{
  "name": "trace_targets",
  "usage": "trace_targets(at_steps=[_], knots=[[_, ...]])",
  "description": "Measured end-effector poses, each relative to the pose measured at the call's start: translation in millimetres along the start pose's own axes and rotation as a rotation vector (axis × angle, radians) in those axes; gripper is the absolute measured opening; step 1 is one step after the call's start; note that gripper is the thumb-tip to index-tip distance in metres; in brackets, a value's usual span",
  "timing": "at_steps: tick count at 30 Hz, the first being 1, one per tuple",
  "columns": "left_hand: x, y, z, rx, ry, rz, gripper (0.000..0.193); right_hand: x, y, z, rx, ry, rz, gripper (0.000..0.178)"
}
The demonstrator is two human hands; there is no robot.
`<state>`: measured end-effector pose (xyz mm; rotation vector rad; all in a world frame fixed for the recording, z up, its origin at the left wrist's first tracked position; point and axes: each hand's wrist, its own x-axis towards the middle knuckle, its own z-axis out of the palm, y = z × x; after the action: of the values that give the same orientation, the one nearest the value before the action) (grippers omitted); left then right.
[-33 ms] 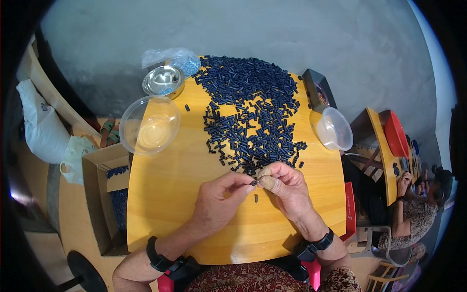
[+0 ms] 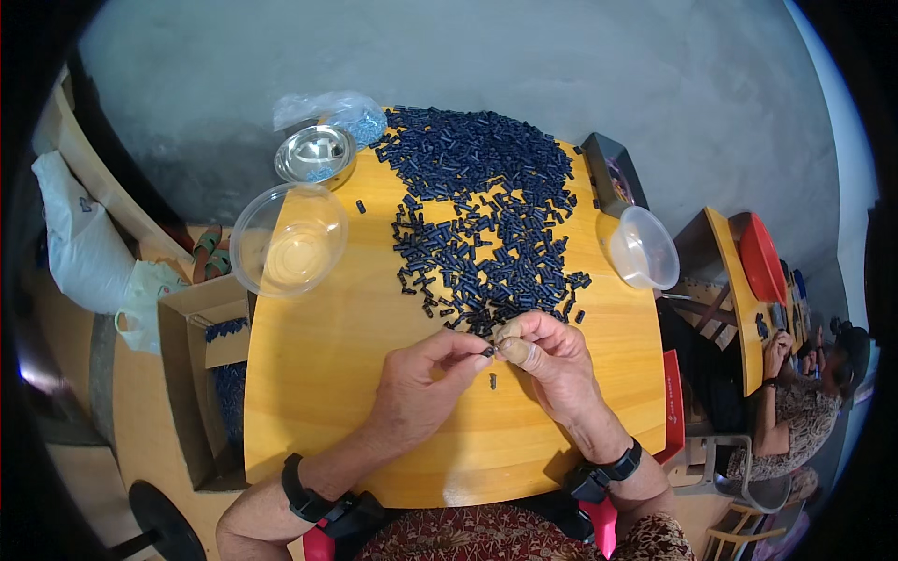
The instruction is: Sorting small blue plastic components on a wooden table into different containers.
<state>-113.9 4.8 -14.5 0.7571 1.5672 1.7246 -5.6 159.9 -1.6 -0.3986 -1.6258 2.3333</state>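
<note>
Over the near part of the yellow wooden table (image 2: 327,402), my two hands meet fingertip to fingertip. A small dark piece (image 2: 487,352) is pinched between thumb and forefinger of my left hand (image 2: 421,388). The thumb and forefinger of my right hand (image 2: 557,365) press together at its right side, tape-like covers on the tips; whatever they grip is too small to make out. Just below the fingers lies one loose dark piece (image 2: 493,381). Beyond my hands spreads a large heap of short dark-blue cylindrical plastic pieces (image 2: 477,154), reaching almost to my fingertips.
At the table's left stand a clear plastic bowl (image 2: 248,238), a metal bowl (image 2: 288,164) and a plastic bag (image 2: 360,122) with light-blue bits. On the right are a translucent tub (image 2: 645,248) and a dark tray (image 2: 603,178). A cardboard box (image 2: 182,402) sits left; another person (image 2: 790,425) works at right.
</note>
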Motion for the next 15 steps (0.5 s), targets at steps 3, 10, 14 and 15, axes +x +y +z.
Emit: trace_targets(at_steps=[3, 10, 14, 15], knots=[[-0.8, -3.2, -0.5, 0.006, 0.000, 0.023, 0.014, 0.0, 0.6, 1.3, -0.053, 0.000, -0.018, 0.010], [-0.5, 1.2, -0.1, 0.080, 0.017, 0.020, 0.013, -2.1, -2.9, 1.7, -0.127, 0.009, -0.055, 0.010], [0.4, -2.9, -0.3, 0.100, 0.044, 0.054, 0.017, -2.6, -5.9, 7.0, -0.204, 0.008, -0.057, 0.010], [0.7, -4.8, -0.3, 0.101, 0.045, 0.054, 0.017, -2.9, -6.7, 9.0, -0.226, 0.023, -0.058, 0.008]])
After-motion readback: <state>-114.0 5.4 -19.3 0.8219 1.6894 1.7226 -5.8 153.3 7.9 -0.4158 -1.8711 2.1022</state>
